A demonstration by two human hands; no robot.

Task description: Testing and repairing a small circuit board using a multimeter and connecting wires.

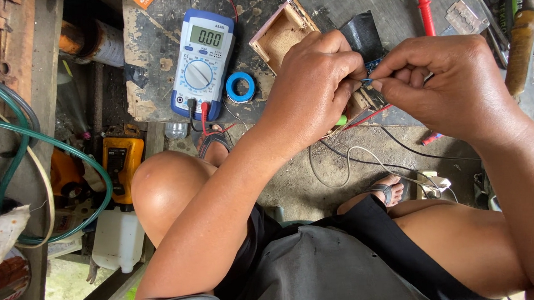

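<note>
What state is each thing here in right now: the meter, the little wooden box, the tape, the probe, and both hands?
Multimeter: switched on, display lit, leads plugged in.
Wooden box: open, lying on the bench.
Blue tape roll: lying flat, untouched.
Red probe: lying loose on the bench.
Left hand: fingers pinched on a small blue part.
Right hand: fingers pinched on the same part.

1. The dark, scratched workbench point(166, 47) holds the things.
2. A blue and white meter point(203, 63) lies on it.
3. A blue tape roll point(240, 87) sits just beside the meter.
4. A small wooden box point(281, 35) and a red probe point(425, 10) lie there too.
</note>
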